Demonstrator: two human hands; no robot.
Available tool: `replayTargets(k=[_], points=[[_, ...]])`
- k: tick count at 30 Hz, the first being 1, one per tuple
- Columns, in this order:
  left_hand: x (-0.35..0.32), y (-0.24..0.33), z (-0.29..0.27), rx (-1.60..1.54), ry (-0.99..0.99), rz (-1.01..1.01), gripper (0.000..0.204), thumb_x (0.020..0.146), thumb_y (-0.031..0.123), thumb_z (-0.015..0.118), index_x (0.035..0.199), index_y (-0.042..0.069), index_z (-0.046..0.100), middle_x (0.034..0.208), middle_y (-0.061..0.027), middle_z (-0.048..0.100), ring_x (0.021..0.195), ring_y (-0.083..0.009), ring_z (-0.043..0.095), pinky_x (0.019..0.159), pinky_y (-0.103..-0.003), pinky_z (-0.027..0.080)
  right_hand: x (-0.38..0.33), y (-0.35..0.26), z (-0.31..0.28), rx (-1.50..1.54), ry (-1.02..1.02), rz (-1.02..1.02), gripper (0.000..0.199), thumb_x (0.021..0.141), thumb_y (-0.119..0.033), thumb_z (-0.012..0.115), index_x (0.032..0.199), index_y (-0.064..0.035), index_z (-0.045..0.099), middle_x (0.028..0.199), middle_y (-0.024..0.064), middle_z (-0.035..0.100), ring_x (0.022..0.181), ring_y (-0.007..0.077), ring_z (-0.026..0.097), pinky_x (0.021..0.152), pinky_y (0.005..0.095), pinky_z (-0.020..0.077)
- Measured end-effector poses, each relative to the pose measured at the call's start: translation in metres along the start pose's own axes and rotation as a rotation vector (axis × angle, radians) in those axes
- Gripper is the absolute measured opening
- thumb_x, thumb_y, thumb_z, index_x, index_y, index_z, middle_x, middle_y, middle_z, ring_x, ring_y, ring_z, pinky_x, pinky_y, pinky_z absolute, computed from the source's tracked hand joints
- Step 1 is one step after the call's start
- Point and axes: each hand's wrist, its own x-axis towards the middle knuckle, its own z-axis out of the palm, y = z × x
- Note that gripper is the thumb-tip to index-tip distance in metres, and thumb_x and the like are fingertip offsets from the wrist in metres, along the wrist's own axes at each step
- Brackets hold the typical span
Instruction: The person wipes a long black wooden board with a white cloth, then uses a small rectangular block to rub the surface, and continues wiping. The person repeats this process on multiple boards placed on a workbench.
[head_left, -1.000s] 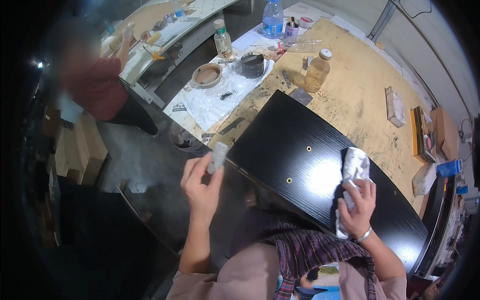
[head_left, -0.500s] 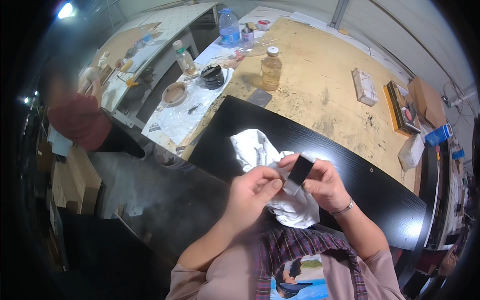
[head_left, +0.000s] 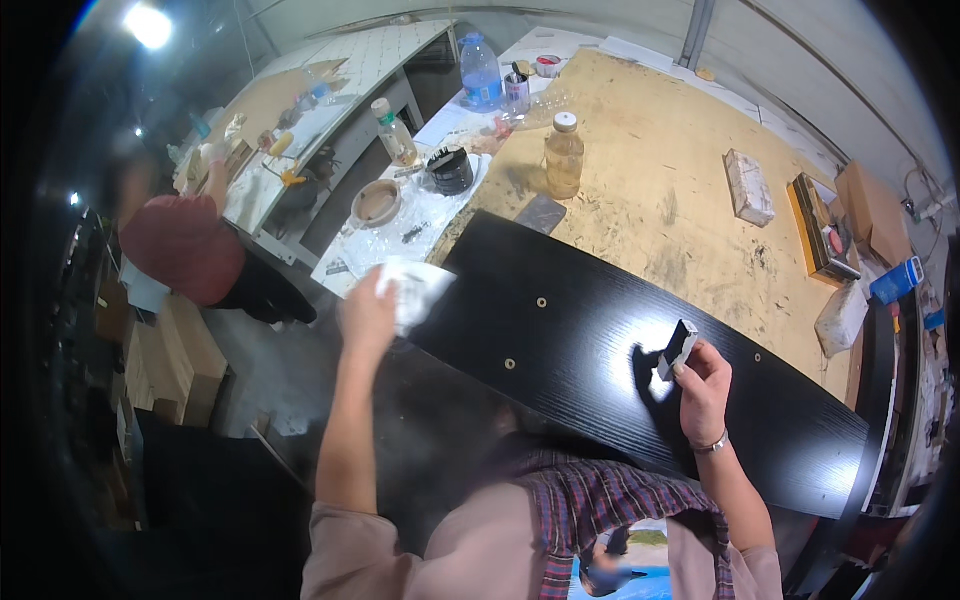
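Your right hand (head_left: 706, 388) pinches a small block (head_left: 678, 350) low, seemingly to leave its dark face uncovered, above the black board (head_left: 590, 310); your left hand (head_left: 368, 316) clutches a white cloth (head_left: 416, 292) near the board's left end.

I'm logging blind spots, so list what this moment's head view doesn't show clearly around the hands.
Head view, white cloth in the left hand: blurred, its marks unclear.
Head view, small block in the right hand: gripped side hidden by that hand.
Head view, black panel: underside hidden by its top.
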Motion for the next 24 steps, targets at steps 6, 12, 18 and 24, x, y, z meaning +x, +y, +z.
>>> replayTargets(k=[6, 12, 18, 24], points=[[0.003, 0.052, 0.028, -0.089, -0.052, 0.482, 0.066, 0.093, 0.03, 0.075, 0.147, 0.002, 0.051, 0.146, -0.0221, 0.057, 0.131, -0.0379, 0.057, 0.109, -0.046, 0.047, 0.005, -0.002, 0.001, -0.009, -0.004, 0.013, 0.028, 0.085, -0.005, 0.073, 0.11, 0.005, 0.067, 0.096, 0.0037, 0.069, 0.086, 0.0119, 0.064, 0.08, 0.0279, 0.0522], [0.106, 0.074, 0.065, 0.099, -0.378, 0.22, 0.043, 0.098, 0.033, 0.064, 0.137, 0.015, 0.065, 0.12, -0.0207, 0.072, 0.111, -0.0415, 0.068, 0.095, -0.05, 0.053, 0.003, -0.011, 0.018, -0.092, -0.012, 0.023, 0.018, 0.087, -0.008, 0.072, 0.101, 0.0014, 0.066, 0.089, 0.0039, 0.068, 0.079, 0.0112, 0.063, 0.076, 0.0267, 0.0508], [0.133, -0.01, 0.062, -0.223, 0.05, 0.341, 0.038, 0.099, 0.027, 0.064, 0.127, 0.002, 0.069, 0.117, -0.0243, 0.072, 0.111, -0.0409, 0.069, 0.096, -0.044, 0.052, 0.013, -0.019, 0.03, -0.247, 0.019, 0.061, 0.023, 0.085, -0.008, 0.074, 0.104, 0.002, 0.066, 0.095, 0.0031, 0.066, 0.085, 0.0106, 0.062, 0.076, 0.0279, 0.052], [0.061, -0.072, 0.009, -0.555, -0.099, 0.105, 0.036, 0.099, 0.007, 0.061, 0.131, -0.009, 0.062, 0.118, -0.0166, 0.072, 0.11, -0.0199, 0.065, 0.099, -0.035, 0.049, 0.099, -0.03, 0.13, -0.827, 0.003, -0.131, 0.027, 0.083, -0.011, 0.074, 0.107, 0.0, 0.069, 0.091, 0.0128, 0.062, 0.079, 0.0261, 0.063, 0.072, 0.0393, 0.0528]])
